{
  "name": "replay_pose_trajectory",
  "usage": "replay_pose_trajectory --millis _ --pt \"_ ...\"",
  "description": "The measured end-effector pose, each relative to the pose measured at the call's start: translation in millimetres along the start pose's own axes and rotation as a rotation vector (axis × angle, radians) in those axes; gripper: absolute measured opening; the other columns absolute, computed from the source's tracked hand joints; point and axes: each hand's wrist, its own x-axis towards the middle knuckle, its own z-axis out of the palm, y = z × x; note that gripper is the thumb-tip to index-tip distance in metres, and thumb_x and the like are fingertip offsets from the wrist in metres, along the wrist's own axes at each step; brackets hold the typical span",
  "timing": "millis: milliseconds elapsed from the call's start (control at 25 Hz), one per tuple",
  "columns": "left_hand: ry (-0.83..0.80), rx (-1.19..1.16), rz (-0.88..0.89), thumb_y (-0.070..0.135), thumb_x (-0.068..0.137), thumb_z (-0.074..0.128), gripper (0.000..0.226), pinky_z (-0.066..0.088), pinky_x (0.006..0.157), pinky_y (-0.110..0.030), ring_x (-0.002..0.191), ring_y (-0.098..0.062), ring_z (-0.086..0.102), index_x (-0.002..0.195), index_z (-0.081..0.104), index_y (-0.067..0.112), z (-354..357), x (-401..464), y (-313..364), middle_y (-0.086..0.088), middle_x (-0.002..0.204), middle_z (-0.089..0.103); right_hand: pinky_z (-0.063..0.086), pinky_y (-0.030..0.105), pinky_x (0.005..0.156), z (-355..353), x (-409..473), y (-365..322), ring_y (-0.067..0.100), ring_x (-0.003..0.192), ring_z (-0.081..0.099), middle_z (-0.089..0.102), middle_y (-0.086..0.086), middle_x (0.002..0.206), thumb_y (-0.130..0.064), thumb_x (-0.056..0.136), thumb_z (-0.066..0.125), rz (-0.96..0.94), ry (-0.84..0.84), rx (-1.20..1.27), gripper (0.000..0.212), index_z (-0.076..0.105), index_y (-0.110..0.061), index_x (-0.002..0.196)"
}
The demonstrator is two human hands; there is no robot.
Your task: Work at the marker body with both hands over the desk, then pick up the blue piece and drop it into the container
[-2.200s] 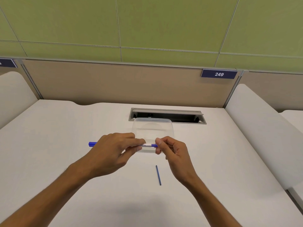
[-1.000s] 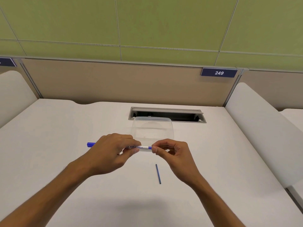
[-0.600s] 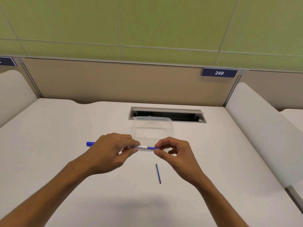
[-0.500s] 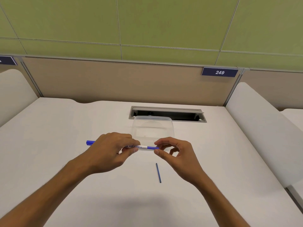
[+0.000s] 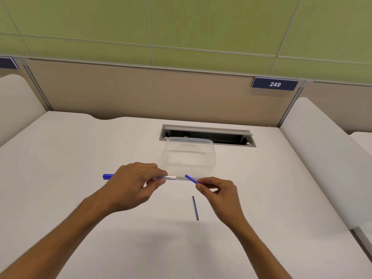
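While held level above the white desk (image 5: 80, 150), whiteboard marker (image 5: 164, 177) gripped in the left hand (image 5: 130, 184), fingers and thumb curled round the middle of the barrel, blue cap end (image 5: 107, 176) sticking out past the knuckles to the left, white printed barrel end pointing right. Just beyond that open end, a thin blue refill stick (image 5: 191, 179) pinched between thumb and forefinger of the right hand (image 5: 218, 193), tilted up and to the left, its free tip close to the barrel mouth but apart from it. Other fingers of the right hand loosely curled under the palm. Below and between both hands, a second thin blue stick (image 5: 195, 208) lying flat on the desk, nearly straight toward the camera, touched by nothing. Behind the hands, a clear plastic container (image 5: 189, 156) standing on the desk, just in front of the grey cable slot (image 5: 207, 134) set into the surface. Beige partition (image 5: 141, 93) at the back edge, carrying a dark blue plate marked 249 (image 5: 274, 84); green wall panels (image 5: 201, 23) above.
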Motion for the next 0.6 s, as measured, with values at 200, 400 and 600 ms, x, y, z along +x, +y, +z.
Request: replay_pose_trajectory --millis 200,400,600 --pt "-0.009 -0.068 -0.019 0.031 0.094 0.055 0.013 0.036 0.052 -0.025 0.06 -0.006 0.047 0.095 0.067 0.034 5 0 -6 0.02 0.065 0.05 0.049 0.011 0.067 38 -10 40 0.0 0.074 0.067 0.074 -0.025 0.078 -0.027 0.082 0.074 0.149 0.092 -0.071 0.007 0.078 -0.029 0.076" --pt "-0.025 -0.095 -0.03 0.031 0.094 0.055 0.014 0.032 0.054 -0.021 0.067 -0.005 0.05 0.096 0.068 0.033 10 0 -15 0.023 0.065 0.05 0.054 0.028 0.071 82 -21 75 0.006 0.07 0.065 0.073 -0.01 0.077 -0.032 0.085 0.07 0.206 0.134 -0.273 0.01 0.076 -0.025 0.085" --pt "-0.037 -0.127 -0.036 0.031 0.094 0.055 0.014 0.034 0.054 -0.023 0.068 -0.005 0.05 0.098 0.068 0.033 14 -1 -25 0.023 0.066 0.051 0.049 0.026 0.072 108 -17 91 0.013 0.078 0.067 0.074 -0.009 0.089 -0.036 0.089 0.064 0.194 0.122 -0.47 0.017 0.074 -0.022 0.092"
